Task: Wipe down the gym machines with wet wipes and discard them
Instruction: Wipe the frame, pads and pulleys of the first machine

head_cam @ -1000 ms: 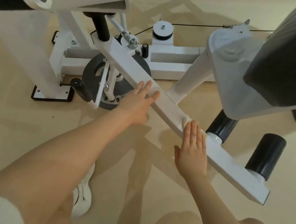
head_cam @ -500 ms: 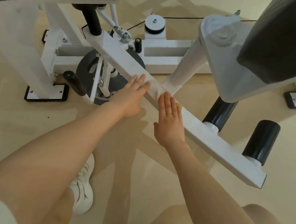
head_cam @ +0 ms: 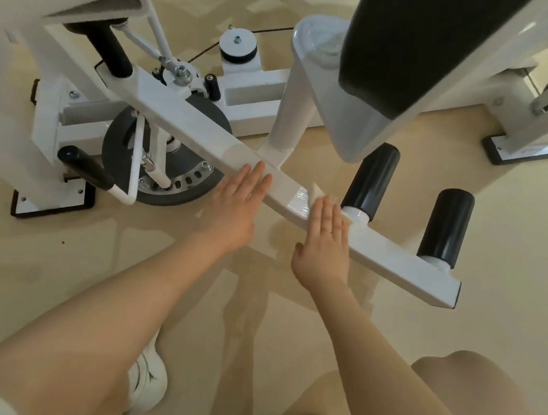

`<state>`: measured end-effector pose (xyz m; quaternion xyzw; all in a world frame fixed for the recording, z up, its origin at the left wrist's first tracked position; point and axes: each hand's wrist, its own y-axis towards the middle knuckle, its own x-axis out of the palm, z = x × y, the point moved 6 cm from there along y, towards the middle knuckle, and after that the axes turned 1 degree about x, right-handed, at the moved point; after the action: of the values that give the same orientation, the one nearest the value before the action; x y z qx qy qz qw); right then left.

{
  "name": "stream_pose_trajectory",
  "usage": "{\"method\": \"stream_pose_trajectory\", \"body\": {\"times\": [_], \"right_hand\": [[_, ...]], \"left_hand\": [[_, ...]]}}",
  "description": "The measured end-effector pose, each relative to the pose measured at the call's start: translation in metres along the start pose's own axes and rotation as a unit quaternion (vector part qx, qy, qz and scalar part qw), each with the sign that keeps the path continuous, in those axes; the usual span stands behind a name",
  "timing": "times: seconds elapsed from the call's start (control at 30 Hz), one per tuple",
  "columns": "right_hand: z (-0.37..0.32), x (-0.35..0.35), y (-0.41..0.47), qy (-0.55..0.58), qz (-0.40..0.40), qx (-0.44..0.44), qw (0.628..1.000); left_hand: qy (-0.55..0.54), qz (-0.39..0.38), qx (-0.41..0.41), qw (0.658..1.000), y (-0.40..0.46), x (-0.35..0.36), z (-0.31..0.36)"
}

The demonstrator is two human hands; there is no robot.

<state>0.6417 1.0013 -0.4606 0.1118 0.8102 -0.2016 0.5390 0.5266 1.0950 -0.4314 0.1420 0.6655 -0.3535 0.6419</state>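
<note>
Beige glossy floor [head_cam: 513, 250] fills most of the frame, with a white-framed gym machine [head_cam: 253, 95] spread across the upper half. Its long white square-tube arm [head_cam: 187, 122] runs diagonally from the upper left down to the right of centre, ending in a capped end at the right. Two black cylindrical foam rollers [head_cam: 446, 224] stick up from the far side of that arm near its lower end, and a dark round weight disc [head_cam: 182, 171] sits behind the arm at centre left, next to a black rubber handle grip [head_cam: 84, 165]. A big black seat pad [head_cam: 415, 43] hangs in the upper right. The left hand [head_cam: 235, 210] lies flat with straight fingers against the near edge of the arm, holding nothing. The right hand [head_cam: 326, 239] is just beside it to the right, also flat and fingers straight, pressing a white wet wipe [head_cam: 316, 191] onto the top of the arm; only bits of the wipe peek out past the fingertips. The arm looks shiny and wet just left of that hand. White sneakers [head_cam: 145, 382] show at the bottom of the frame.
</note>
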Motion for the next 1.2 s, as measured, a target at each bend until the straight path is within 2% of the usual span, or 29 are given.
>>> {"method": "stream_pose_trajectory", "body": {"times": [0.17, 0.3, 0.4, 0.57, 0.7, 0.87, 1.0, 1.07, 1.2], "right_hand": [[-0.043, 0.007, 0.012, 0.005, -0.013, -0.103, 0.995], [-0.008, 0.004, -0.003, -0.002, 0.002, -0.11, 0.994], [0.042, 0.001, -0.021, -0.014, 0.004, -0.038, 0.999], [0.125, -0.012, -0.052, -0.024, -0.001, 0.115, 0.993], [0.132, -0.013, -0.058, 0.026, 0.006, 0.192, 0.981], [0.068, -0.001, -0.031, 0.027, -0.01, 0.057, 0.998], [0.082, -0.001, -0.028, 0.008, -0.01, -0.004, 1.0], [0.12, -0.006, -0.039, 0.003, -0.002, 0.038, 0.999], [0.196, -0.021, -0.073, 0.026, -0.01, 0.192, 0.981]], "left_hand": [[0.006, -0.029, -0.002, 1.0, -0.001, -0.002, 0.006], [0.024, -0.027, -0.004, 0.999, -0.002, -0.005, 0.013], [0.034, -0.018, 0.032, 0.999, 0.0, -0.001, 0.029], [0.044, -0.013, 0.138, 0.989, 0.004, 0.01, 0.075], [0.04, -0.012, 0.165, 0.985, 0.005, 0.02, 0.1], [0.052, -0.02, 0.197, 0.979, 0.003, 0.031, 0.12], [0.049, -0.018, 0.192, 0.98, 0.005, 0.031, 0.123], [0.057, -0.019, 0.19, 0.98, 0.005, 0.03, 0.127], [0.065, -0.033, 0.137, 0.988, 0.005, 0.03, 0.139]]}}
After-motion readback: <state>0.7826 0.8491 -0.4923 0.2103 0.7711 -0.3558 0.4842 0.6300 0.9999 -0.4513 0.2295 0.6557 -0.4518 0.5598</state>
